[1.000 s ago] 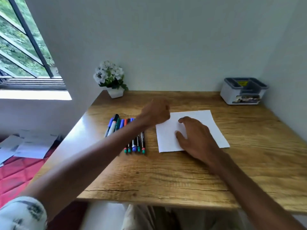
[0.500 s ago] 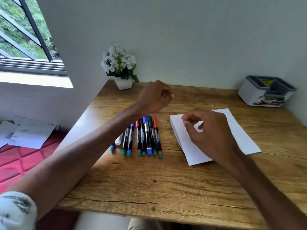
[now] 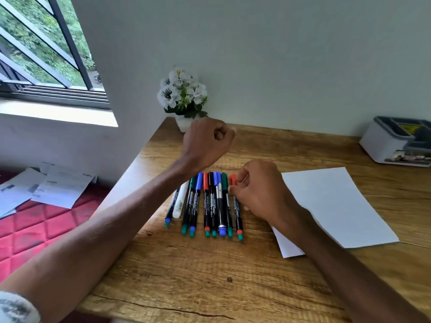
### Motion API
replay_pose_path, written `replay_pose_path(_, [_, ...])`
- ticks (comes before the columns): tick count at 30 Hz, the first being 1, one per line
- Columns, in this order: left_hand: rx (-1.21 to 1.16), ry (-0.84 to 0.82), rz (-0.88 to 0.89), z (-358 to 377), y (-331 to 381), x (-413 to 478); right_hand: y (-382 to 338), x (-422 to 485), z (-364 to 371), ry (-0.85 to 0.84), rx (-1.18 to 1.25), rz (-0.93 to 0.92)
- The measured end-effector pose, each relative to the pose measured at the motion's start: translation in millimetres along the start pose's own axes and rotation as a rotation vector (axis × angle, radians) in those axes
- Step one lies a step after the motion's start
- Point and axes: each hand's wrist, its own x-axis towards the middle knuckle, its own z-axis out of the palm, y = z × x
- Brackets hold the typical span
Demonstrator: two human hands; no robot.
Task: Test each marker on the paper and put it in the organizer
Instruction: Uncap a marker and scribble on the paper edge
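Note:
Several markers (image 3: 211, 203) lie side by side on the wooden table (image 3: 210, 276), caps pointing away from me. My right hand (image 3: 261, 190) reaches to the rightmost one, a red-capped marker (image 3: 237, 213), and its fingertips pinch it near the cap. My left hand (image 3: 207, 142) hovers above the far ends of the markers as a fist, holding nothing. A white sheet of paper (image 3: 335, 206) lies to the right of my right hand. The grey and white organizer (image 3: 396, 142) stands at the far right by the wall.
A white pot of white flowers (image 3: 183, 99) stands at the table's back left corner, just behind my left hand. Loose papers (image 3: 46, 187) lie on a red quilted surface (image 3: 35, 229) left of the table, under a window.
My right hand has left the paper and moved left onto the red-capped marker. My left hand stays raised in a fist. The view has swung left.

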Motion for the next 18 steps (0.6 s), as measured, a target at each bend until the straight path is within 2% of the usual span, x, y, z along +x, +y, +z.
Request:
replay_pose_path(6, [-0.041, -0.128, 0.062, 5.8, 11.1, -8.9, -1.7, 11.9, -4.3, -0.066, 0.066, 0.074])
replay_pose_path(10, [-0.089, -0.208, 0.077, 7.7, 17.0, -13.0, 1.8, 10.1, -14.9, -0.126, 0.21, 0.116])
replay_pose_path(15, [-0.178, -0.235, 0.096, 7.0, 25.1, -15.6, 14.5, 5.1, -51.2, -0.092, 0.414, 0.127])
replay_pose_path(18, [-0.082, -0.35, 0.156, 12.9, 28.7, -19.9, 32.6, 2.9, -76.0, -0.076, 0.543, 0.168])
